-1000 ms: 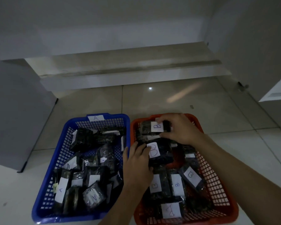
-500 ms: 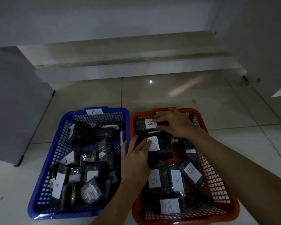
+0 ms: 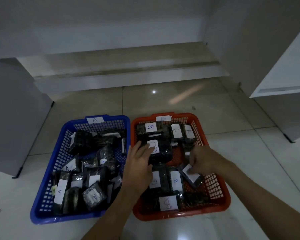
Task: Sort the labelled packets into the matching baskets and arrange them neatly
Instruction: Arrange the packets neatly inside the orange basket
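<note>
A blue basket (image 3: 47, 172) tagged A holds several dark packets with white A labels. Beside it on the right, an orange basket (image 3: 220, 193) tagged B holds several dark packets with B labels. My left hand (image 3: 139, 163) lies with straight fingers on the big B packet (image 3: 161, 149) in the middle of the orange basket. My right hand (image 3: 203, 160) pinches the white label end of a tilted packet (image 3: 191, 177) at the basket's right side. Three labelled packets stand along the far wall, among them a B packet (image 3: 151, 128).
Both baskets sit on a glossy tiled floor (image 3: 180, 101). A grey cabinet (image 3: 16, 110) stands at the left and a white one (image 3: 287, 80) at the right. A low step (image 3: 128, 75) runs along the wall behind.
My right hand left the B packet at the far wall and came back to the tilted packet on the right side. The left hand stays on the big B packet.
</note>
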Available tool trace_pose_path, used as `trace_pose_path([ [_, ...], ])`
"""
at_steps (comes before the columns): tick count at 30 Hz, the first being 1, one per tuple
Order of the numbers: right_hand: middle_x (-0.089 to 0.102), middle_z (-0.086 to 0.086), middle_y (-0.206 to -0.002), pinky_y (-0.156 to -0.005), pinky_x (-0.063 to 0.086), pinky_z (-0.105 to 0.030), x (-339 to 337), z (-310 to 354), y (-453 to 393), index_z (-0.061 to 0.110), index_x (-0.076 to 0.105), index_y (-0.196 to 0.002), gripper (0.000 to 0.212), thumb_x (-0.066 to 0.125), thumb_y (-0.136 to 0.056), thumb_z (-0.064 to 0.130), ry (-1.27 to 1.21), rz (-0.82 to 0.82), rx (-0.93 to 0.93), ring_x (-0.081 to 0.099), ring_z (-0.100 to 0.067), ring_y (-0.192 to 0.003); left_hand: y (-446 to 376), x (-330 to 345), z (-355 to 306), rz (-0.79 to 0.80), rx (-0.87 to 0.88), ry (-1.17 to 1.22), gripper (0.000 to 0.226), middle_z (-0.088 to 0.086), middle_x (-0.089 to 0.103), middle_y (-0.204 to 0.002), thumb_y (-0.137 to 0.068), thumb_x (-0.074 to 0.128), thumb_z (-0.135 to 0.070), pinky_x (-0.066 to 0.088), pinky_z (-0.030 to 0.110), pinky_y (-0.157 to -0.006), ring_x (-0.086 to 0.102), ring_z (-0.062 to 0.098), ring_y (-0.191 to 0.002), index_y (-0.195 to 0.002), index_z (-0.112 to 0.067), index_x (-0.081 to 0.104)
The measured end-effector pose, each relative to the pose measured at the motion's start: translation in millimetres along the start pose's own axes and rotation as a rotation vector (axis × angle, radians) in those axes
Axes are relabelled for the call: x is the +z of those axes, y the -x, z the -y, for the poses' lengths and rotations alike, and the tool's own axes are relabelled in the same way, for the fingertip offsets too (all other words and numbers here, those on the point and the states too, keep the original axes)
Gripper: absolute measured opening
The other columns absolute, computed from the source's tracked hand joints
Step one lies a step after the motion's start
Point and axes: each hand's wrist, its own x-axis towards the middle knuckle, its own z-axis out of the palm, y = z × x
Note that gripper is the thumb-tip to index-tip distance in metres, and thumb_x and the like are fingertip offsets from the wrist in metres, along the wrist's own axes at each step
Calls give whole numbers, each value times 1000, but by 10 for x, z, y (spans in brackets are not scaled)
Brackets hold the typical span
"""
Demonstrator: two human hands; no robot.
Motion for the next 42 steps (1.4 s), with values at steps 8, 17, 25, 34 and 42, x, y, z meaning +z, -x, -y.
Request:
trace_pose_path([
  [8,64,-5,-112,-80,56,-28,583,99,192,13,60,-105,37,80,-75,21,-8,-200,105,64,-19,-98,374,92,-294,188,-19,286,47,-15,54,-128,-85,71,-20,33,14,-107,41,-2,-120,-128,-33,56],
  [17,63,-8,-115,-81,56,-31,138,74,193,13,55,-111,38,70,-79,0,65,-304,1,64,-24,-101,264,290,-404,304,-65,228,52,-3,49,-137,-85,73,-25,32,28,-115,40,12,-132,-134,-26,55],
  [25,59,-2,-101,-66,47,-27,-220,-83,-204,21,58,-103,44,80,-69,4,34,-359,-51,60,-21,-91,190,406,-386,310,-72,201,56,-10,48,-140,-83,73,-29,27,30,-116,31,9,-135,-134,-30,52],
  [34,66,-2,-114,-95,52,-44,-729,-188,-919,28,65,-107,54,92,-62,15,-2,-282,-166,59,-23,-109,153,408,-364,317,-80,206,54,-15,46,-138,-83,73,-31,27,31,-115,29,6,-134,-132,-33,52],
  [42,49,4,-111,-87,38,-26,-673,-296,-1041,21,66,-124,60,91,-69,22,128,-322,-216,47,-14,-105,104,391,-336,323,-77,234,54,-15,52,-131,-78,76,-19,31,29,-111,34,7,-127,-127,-33,55],
])
